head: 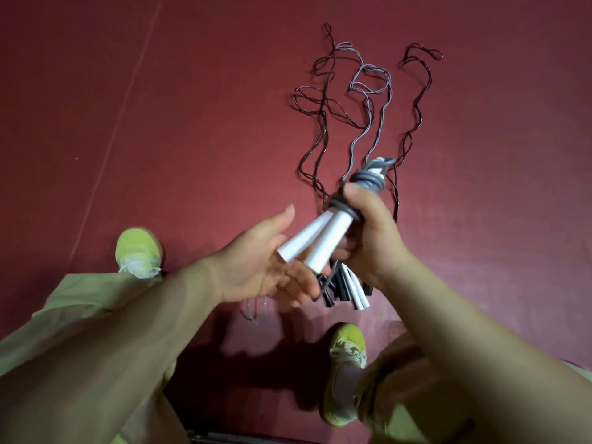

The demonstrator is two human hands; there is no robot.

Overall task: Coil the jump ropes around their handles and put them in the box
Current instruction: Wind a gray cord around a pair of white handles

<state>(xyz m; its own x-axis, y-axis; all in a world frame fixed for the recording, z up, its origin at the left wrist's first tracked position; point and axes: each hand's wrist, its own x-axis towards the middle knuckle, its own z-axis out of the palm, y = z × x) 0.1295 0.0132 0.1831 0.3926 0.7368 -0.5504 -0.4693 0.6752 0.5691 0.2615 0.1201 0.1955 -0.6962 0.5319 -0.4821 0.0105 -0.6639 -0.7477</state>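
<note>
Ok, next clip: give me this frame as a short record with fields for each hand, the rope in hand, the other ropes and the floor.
right hand: right hand grips the white handles over the coiled part
left hand: left hand open, under the handle ends
rope in hand: grey rope coiled round the handles
other ropes: loose ropes laid out, their handles below the hands
floor: red floor
box: not in view

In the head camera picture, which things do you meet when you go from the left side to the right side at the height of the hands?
Left shoe → left hand → white handles with grey rope coiled round them → right hand.
</note>
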